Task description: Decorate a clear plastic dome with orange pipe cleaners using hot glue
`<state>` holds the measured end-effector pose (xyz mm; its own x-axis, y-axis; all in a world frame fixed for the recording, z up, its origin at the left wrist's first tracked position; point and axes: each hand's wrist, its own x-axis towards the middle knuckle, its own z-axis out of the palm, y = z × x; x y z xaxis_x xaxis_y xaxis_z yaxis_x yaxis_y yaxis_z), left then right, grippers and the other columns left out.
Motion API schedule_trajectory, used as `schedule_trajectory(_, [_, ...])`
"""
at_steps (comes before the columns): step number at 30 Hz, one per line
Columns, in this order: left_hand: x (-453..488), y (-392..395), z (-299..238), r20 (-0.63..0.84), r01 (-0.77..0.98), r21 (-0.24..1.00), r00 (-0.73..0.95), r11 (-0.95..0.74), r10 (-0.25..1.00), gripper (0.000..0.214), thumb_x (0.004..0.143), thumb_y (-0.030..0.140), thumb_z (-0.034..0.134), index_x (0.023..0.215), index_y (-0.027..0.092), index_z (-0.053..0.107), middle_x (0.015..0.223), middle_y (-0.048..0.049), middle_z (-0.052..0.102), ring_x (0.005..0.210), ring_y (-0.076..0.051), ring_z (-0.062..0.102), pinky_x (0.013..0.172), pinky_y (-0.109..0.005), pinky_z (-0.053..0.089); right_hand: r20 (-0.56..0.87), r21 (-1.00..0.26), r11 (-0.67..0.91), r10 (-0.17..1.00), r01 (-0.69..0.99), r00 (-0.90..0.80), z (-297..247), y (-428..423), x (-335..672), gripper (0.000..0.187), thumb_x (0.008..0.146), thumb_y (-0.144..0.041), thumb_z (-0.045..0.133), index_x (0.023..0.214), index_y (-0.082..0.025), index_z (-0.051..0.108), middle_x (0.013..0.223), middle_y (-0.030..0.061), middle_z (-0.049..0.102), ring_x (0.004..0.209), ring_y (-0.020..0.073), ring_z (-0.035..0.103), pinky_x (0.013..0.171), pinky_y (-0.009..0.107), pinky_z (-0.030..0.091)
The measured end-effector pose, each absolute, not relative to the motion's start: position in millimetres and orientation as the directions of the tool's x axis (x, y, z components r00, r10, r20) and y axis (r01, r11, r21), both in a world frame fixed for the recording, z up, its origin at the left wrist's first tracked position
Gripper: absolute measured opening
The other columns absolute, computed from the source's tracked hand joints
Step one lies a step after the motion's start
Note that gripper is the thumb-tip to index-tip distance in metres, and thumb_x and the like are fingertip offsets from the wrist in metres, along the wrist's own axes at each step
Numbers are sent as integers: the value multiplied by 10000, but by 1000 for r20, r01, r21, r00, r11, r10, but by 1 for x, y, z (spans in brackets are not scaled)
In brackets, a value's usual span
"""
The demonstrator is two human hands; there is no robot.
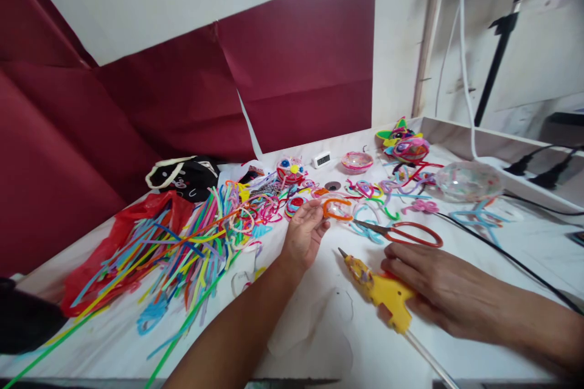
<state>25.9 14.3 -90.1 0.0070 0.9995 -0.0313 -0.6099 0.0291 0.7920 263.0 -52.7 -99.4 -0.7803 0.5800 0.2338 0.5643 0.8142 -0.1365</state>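
My left hand (306, 232) pinches a bent orange pipe cleaner (338, 217), curved like a C, above the middle of the table. Fingers of my right hand (440, 282) are closed round a yellow hot glue gun (387, 298). Its metal nozzle points up and left, and a clear glue stick (431, 360) sticks out of its back end. Just beyond the glue gun lie scissors with orange-red handles (417, 234), blades toward my left hand. A clear plastic piece (340, 206) shows behind the orange pipe cleaner, and I cannot tell whether they touch.
Many loose pipe cleaners (201, 255) spread over a red plastic bag (91, 279) on the left. Farther back are a black pouch (185, 179), a small white timer (322, 160), decorated bowls (357, 162) and a clear dome (469, 181). A black cord (506, 258) crosses the right side.
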Motion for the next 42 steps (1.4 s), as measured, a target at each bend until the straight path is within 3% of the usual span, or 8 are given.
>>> schedule_trajectory(6, [28, 12, -88, -3, -584, 812, -19, -9, 1000, 209, 660, 111, 737, 838, 136, 632, 788, -15, 651, 695, -88, 613, 611, -191, 503, 410, -87, 816, 553, 572, -726, -93, -57, 267, 382, 799, -239, 521, 1179, -202, 529, 1143, 135, 558, 994, 270, 583, 784, 374, 528])
schedule_trajectory(9, [28, 12, -88, 23, -580, 814, -1, -19, 1000, 227, 640, 128, 755, 832, 135, 635, 792, -13, 651, 695, -88, 613, 613, -192, 504, 457, -145, 812, 562, 565, -690, -88, -56, 266, 380, 798, -247, 527, 1176, -213, 529, 1154, 127, 562, 1018, 272, 580, 784, 357, 530])
schedule_trajectory(14, [28, 10, -87, 77, -585, 811, 56, -29, 995, 234, 621, 138, 776, 814, 133, 644, 769, -2, 644, 676, -78, 602, 613, -187, 500, 418, -327, 772, 635, 545, -649, -80, -52, 263, 397, 793, -235, 541, 1187, -241, 492, 1181, 106, 548, 1050, 257, 565, 848, 358, 505])
schedule_trajectory(19, [28, 7, -84, 99, -557, 830, 86, -35, 991, 240, 618, 145, 779, 817, 137, 644, 775, -5, 640, 695, -91, 605, 650, -210, 508, 379, -451, 726, 683, 520, -625, -68, -51, 260, 336, 782, -233, 570, 1114, -247, 516, 1072, 86, 578, 966, 238, 573, 804, 348, 497])
schedule_trajectory(28, [29, 4, -82, 126, -532, 846, 122, -43, 984, 254, 605, 156, 787, 819, 151, 650, 798, -6, 643, 703, -100, 613, 662, -227, 509, 322, -507, 715, 675, 481, -664, -68, -48, 264, 325, 808, -242, 551, 1124, -261, 477, 1088, 75, 545, 974, 211, 550, 791, 306, 491])
schedule_trajectory(42, [27, 4, -82, 149, -494, 867, 125, -69, 981, 219, 632, 161, 765, 825, 152, 662, 824, -16, 645, 694, -104, 620, 639, -224, 527, 332, -562, 675, 714, 478, -616, -65, -50, 264, 327, 811, -306, 556, 1133, -247, 550, 1086, 90, 594, 954, 223, 596, 742, 294, 514])
